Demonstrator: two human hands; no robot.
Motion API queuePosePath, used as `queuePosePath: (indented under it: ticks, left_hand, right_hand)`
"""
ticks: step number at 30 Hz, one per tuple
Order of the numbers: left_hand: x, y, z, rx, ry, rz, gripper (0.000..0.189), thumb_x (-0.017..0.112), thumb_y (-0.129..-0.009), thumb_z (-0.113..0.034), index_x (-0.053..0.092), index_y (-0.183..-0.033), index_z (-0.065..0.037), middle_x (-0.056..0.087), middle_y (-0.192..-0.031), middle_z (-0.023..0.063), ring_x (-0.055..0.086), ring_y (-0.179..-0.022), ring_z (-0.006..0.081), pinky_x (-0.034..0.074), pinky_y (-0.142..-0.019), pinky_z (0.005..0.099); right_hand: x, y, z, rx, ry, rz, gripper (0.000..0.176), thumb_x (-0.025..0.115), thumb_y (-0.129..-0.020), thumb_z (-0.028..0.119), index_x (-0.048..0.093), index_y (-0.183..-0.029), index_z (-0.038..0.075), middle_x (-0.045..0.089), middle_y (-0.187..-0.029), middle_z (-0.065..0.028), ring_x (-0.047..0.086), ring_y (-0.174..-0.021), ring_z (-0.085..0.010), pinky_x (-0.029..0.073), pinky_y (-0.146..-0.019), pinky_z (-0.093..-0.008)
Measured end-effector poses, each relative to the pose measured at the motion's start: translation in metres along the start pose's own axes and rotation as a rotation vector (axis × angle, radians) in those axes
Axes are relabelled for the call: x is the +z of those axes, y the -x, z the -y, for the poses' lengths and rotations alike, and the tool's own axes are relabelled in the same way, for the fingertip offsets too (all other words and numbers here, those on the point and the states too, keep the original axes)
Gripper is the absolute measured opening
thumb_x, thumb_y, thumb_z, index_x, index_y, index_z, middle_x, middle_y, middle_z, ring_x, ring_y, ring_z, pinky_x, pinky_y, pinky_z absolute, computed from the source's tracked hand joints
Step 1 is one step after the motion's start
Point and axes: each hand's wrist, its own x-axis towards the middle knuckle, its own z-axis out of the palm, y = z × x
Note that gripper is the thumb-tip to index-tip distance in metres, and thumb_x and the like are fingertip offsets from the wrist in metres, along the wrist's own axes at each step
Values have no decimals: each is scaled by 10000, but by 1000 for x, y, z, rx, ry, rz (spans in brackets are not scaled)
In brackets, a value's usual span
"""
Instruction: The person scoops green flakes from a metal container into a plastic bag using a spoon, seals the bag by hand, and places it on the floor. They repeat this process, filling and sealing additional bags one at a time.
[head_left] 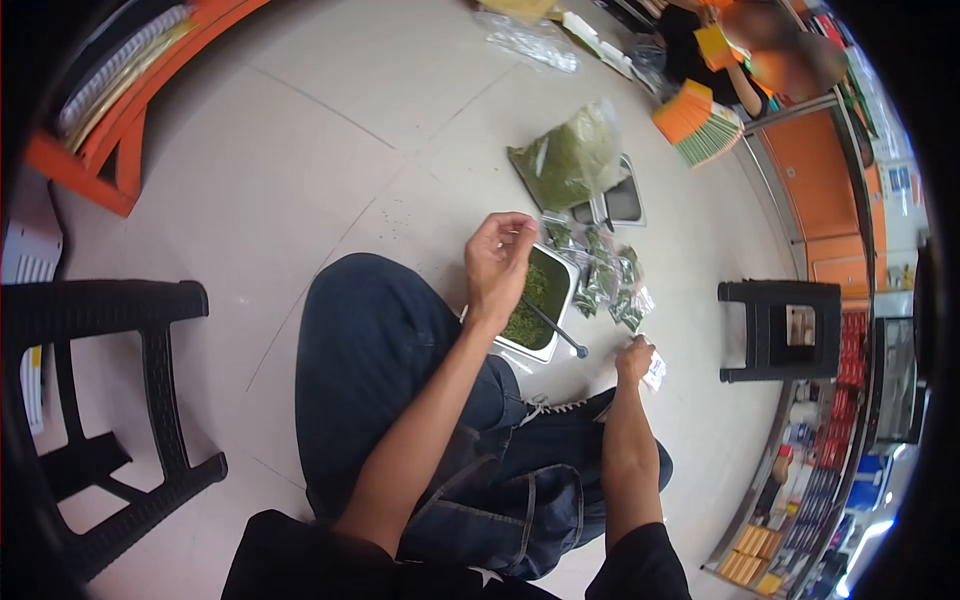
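My left hand is raised over the near-left side of a metal tray, fingers curled in toward the thumb; what they hold, if anything, is hidden. Chopped dried green herb fills part of the tray. A dark-handled utensil rests slantwise across it, its knobbed end past the rim. Down to the right, my right hand is closed on the edge of a white packet near the floor. Several small clear bags of green herb lie between the tray and that hand.
Beyond the small bags stands a large clear bag of herb beside another metal tray. Black stools stand on both sides. A person at upper right handles orange-and-green packets. Shelves line the right.
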Motion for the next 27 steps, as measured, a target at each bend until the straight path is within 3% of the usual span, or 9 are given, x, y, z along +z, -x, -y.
queuePosePath:
  ticks: [5, 6, 11, 15, 17, 18, 21, 23, 27]
  left_hand:
    - [2, -1, 1, -17, 14, -24, 144, 664, -933, -129, 629, -992, -2, 624, -868, 18, 579, -799, 79, 468, -724, 211]
    - [3, -2, 3, 42, -23, -47, 166, 676, -918, -169, 643, -964, -13, 650, -832, 42, 586, -738, 97, 482, -647, 234]
    - [2, -2, 8, 68, -19, -62, 164, 672, -917, -170, 652, -936, -8, 664, -810, 39, 589, -713, 97, 488, -654, 249]
    - [1, -2, 5, 13, -47, -1, 107, 651, -934, -109, 643, -979, -12, 643, -879, 22, 580, -806, 74, 477, -722, 219]
    - [1, -2, 7, -3, -59, 15, 102, 648, -935, -103, 644, -983, -14, 644, -881, 21, 580, -807, 73, 476, -724, 216]
    - [3, -2, 8, 66, -41, -32, 159, 672, -917, -165, 655, -932, -7, 668, -804, 39, 588, -709, 94, 489, -650, 251]
    - [3, -2, 12, 81, -53, -38, 157, 670, -918, -167, 657, -935, -11, 670, -807, 39, 590, -710, 97, 492, -653, 252]
    - [2, -2, 13, 89, -49, -43, 162, 667, -921, -173, 658, -935, -13, 673, -810, 41, 596, -715, 101, 494, -657, 251]
    - [0, -1, 8, 9, -80, 19, 115, 643, -939, -107, 642, -995, -7, 647, -889, 21, 581, -813, 73, 479, -727, 219]
  right_hand:
    - [-17, 3, 1, -73, 103, -3, 178, 565, -836, 92, 610, -1005, 59, 578, -1091, -226, 633, -975, -438, 528, -802, -508]
    - [-15, 5, 2, -96, 99, -48, 164, 569, -832, 107, 632, -973, 53, 595, -1062, -208, 640, -966, -421, 528, -790, -497]
    - [-18, 11, 10, -58, 154, -83, 140, 564, -818, 124, 667, -869, 45, 638, -1025, -176, 662, -933, -392, 538, -760, -498]
    - [-20, 11, 12, -31, 152, -156, 135, 568, -788, 114, 672, -824, 37, 691, -886, -165, 688, -816, -398, 549, -685, -499]
    - [-23, 11, 13, -20, 79, -144, 140, 571, -773, 122, 675, -809, 35, 700, -821, -189, 692, -750, -391, 547, -645, -488]
    - [-21, 10, 11, -24, 72, -147, 140, 571, -773, 122, 675, -809, 35, 700, -821, -189, 692, -750, -391, 547, -645, -488]
    - [-17, 9, 10, -44, -53, -289, 152, 565, -758, 117, 677, -821, 35, 690, -769, -221, 685, -718, -405, 539, -631, -486]
    - [-12, 9, 5, -95, -197, -424, 168, 565, -749, 125, 671, -831, 24, 680, -765, -246, 675, -725, -425, 533, -635, -489]
    - [-4, 2, -3, -31, -339, -368, 159, 577, -708, 88, 656, -829, 22, 666, -710, -220, 652, -661, -413, 519, -630, -474]
